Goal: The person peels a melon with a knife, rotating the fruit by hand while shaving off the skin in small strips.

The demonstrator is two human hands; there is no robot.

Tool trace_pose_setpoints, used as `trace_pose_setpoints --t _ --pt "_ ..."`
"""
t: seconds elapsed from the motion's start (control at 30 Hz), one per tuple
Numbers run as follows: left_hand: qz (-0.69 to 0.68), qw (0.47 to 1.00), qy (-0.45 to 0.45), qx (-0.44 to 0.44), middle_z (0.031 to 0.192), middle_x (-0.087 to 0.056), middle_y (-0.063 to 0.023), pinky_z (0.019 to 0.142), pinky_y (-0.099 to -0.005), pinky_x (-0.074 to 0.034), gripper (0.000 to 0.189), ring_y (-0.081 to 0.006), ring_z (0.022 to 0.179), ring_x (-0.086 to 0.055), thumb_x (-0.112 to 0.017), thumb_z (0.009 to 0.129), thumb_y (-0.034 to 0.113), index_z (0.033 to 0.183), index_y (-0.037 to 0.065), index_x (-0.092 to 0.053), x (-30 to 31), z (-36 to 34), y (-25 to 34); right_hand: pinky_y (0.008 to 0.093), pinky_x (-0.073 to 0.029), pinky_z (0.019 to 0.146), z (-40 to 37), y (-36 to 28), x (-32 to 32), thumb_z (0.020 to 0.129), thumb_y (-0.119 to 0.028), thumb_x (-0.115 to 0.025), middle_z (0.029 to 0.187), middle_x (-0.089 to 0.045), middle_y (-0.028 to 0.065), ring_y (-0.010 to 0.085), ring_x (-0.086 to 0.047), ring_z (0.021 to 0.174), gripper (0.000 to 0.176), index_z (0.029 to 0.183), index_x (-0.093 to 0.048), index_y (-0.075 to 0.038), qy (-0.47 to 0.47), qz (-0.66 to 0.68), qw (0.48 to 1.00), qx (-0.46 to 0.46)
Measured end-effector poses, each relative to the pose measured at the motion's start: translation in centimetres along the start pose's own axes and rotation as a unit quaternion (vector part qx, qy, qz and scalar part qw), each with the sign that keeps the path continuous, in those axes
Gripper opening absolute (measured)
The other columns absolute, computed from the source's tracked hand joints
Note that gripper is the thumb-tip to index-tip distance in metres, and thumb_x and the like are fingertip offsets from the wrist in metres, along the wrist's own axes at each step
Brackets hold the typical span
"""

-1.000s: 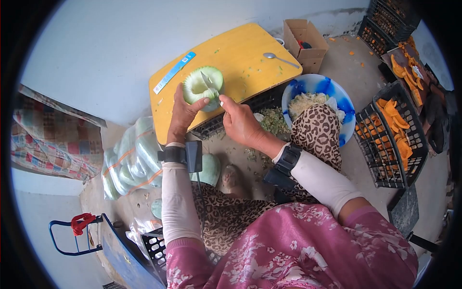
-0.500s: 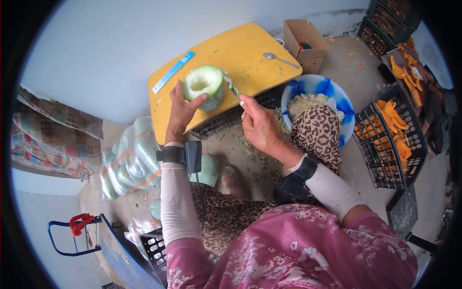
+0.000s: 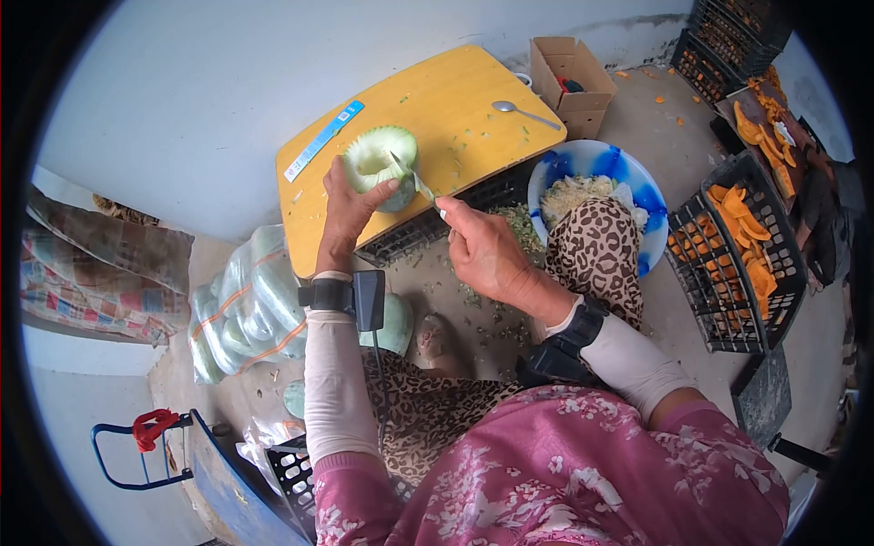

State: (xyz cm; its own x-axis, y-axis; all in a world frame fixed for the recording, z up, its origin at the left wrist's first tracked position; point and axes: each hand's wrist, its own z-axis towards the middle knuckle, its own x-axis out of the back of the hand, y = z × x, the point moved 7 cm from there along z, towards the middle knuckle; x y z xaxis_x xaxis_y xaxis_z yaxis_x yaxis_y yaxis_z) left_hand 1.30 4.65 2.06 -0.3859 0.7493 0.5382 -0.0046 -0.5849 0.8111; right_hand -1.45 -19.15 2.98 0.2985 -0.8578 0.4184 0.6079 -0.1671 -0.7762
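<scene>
A hollowed green melon [image 3: 393, 146] with pale flesh stands on the near edge of the yellow table [image 3: 437, 91], its cut opening facing up. My left hand [image 3: 349, 211] grips the melon's near left side, thumb and fingers apart around it. Closed round a knife handle is my right hand [image 3: 487, 250], to the right of the melon. The knife blade [image 3: 410, 173] lies over the melon's right rim, its tip by the opening. Small green bits dot the tabletop. A blue and white strip [image 3: 324, 141] and a metal spoon [image 3: 526, 114] lie there too.
Right of the table sits a blue and white basin [image 3: 654, 214] with shredded pale flesh. Beyond are a cardboard box [image 3: 583, 109] and a black crate [image 3: 728, 314] of orange pieces. Wrapped melons [image 3: 241, 318] lie on the floor at left. A blue cart handle [image 3: 100, 448] is at lower left.
My right hand has moved slightly left and down. The blade has swung from beside the melon's right side to over its rim. The melon is still in my left hand's grip.
</scene>
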Motion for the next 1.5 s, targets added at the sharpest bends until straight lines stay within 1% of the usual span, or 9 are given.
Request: trace_pose_setpoints --t 0.13,0.23,0.43,0.63,0.83,0.93,1.13,1.27,1.5 --pt "-0.001 1.000 -0.002 -0.012 0.129 -0.043 -0.0240 0.106 -0.0479 -0.037 0.083 -0.0389 0.126 -0.039 -0.089 0.067 0.038 0.129 0.002 -0.047 0.0 0.1 -0.1 0.0428 -0.055 0.081 -0.1 -0.1 -0.1 0.086 0.006 -0.053 0.105 -0.067 0.0286 0.0422 -0.067 0.098 0.044 0.129 -0.050 0.004 -0.013 0.000 1.000 -0.008" --pt "-0.004 1.000 0.000 -0.018 0.127 -0.045 -0.0238 0.106 -0.0481 -0.037 0.083 -0.0389 0.125 -0.038 -0.090 0.066 0.040 0.127 0.002 -0.048 -0.1 0.4 -0.8 0.0513 -0.050 0.072 -0.3 -0.6 -0.1 0.078 0.006 -0.056 0.090 -0.064 0.0271 0.0468 -0.062 0.084 0.050 0.127 -0.047 0.011 -0.002 0.006 0.999 0.038" --pt "-0.025 0.999 0.013 -0.023 0.125 -0.046 -0.0231 0.106 -0.0478 -0.036 0.081 -0.0380 0.124 -0.037 -0.090 0.065 0.040 0.123 0.002 -0.048 -0.4 0.5 -1.3 0.0528 -0.051 0.068 0.6 -2.3 0.3 0.077 0.004 -0.057 0.082 -0.063 0.0294 0.0468 -0.064 0.078 0.048 0.122 -0.047 0.016 -0.047 -0.003 0.999 0.012" --pt "-0.005 0.999 0.032 -0.027 0.125 -0.047 -0.0224 0.106 -0.0482 -0.036 0.079 -0.0381 0.124 -0.037 -0.090 0.065 0.038 0.123 0.002 -0.049 -0.3 -0.2 -0.3 0.0551 -0.054 0.069 2.3 -4.4 -0.3 0.078 0.002 -0.056 0.077 -0.065 0.0323 0.0512 -0.066 0.078 0.034 0.110 -0.052 0.013 -0.142 -0.116 0.981 -0.070" --pt "0.022 0.998 0.034 -0.037 0.124 -0.048 -0.0225 0.105 -0.0485 -0.037 0.078 -0.0382 0.123 -0.038 -0.090 0.066 0.037 0.122 0.002 -0.050 -0.1 -0.6 0.6 0.0537 -0.055 0.071 5.1 -3.6 -1.0 0.078 0.002 -0.056 0.076 -0.065 0.0315 0.0498 -0.066 0.080 0.024 0.101 -0.058 0.011 -0.092 -0.141 0.985 -0.026" --pt "0.028 0.998 0.050 -0.028 0.123 -0.048 -0.0229 0.104 -0.0477 -0.038 0.079 -0.0386 0.122 -0.040 -0.090 0.066 0.038 0.123 0.001 -0.049 0.1 -0.6 0.2 0.0586 -0.048 0.068 6.4 -3.1 -1.4 0.078 0.005 -0.053 0.072 -0.060 0.0326 0.0545 -0.060 0.076 0.014 0.091 -0.050 0.008 -0.110 -0.128 0.985 -0.026" --pt "0.047 0.996 0.056 -0.052 0.123 -0.048 -0.0231 0.101 -0.0469 -0.041 0.082 -0.0385 0.119 -0.044 -0.090 0.066 0.042 0.123 0.000 -0.049 0.1 -0.4 0.1 0.0572 -0.048 0.066 5.2 -2.7 -1.8 0.079 0.005 -0.054 0.073 -0.060 0.0311 0.0538 -0.060 0.075 0.018 0.095 -0.049 0.009 -0.091 -0.105 0.990 0.005" --pt "0.062 0.992 0.065 -0.093 0.122 -0.048 -0.0217 0.099 -0.0466 -0.042 0.083 -0.0384 0.118 -0.046 -0.090 0.066 0.045 0.124 0.000 -0.050 0.2 -1.0 0.8 0.0550 -0.048 0.064 3.4 -2.9 -1.5 0.079 0.005 -0.055 0.073 -0.060 0.0303 0.0517 -0.061 0.074 0.027 0.104 -0.049 0.012 -0.107 -0.071 0.992 -0.013" --pt "0.023 0.995 0.050 -0.081 0.113 -0.057 -0.0214 0.098 -0.0454 -0.043 0.076 -0.0366 0.116 -0.049 -0.088 0.068 0.045 0.120 0.001 -0.056 0.7 -0.6 -0.2 0.0540 -0.051 0.066 -0.9 -2.9 -0.6 0.080 0.002 -0.057 0.073 -0.060 0.0281 0.0505 -0.061 0.075 0.042 0.120 -0.048 0.014 -0.103 -0.020 0.994 0.023"
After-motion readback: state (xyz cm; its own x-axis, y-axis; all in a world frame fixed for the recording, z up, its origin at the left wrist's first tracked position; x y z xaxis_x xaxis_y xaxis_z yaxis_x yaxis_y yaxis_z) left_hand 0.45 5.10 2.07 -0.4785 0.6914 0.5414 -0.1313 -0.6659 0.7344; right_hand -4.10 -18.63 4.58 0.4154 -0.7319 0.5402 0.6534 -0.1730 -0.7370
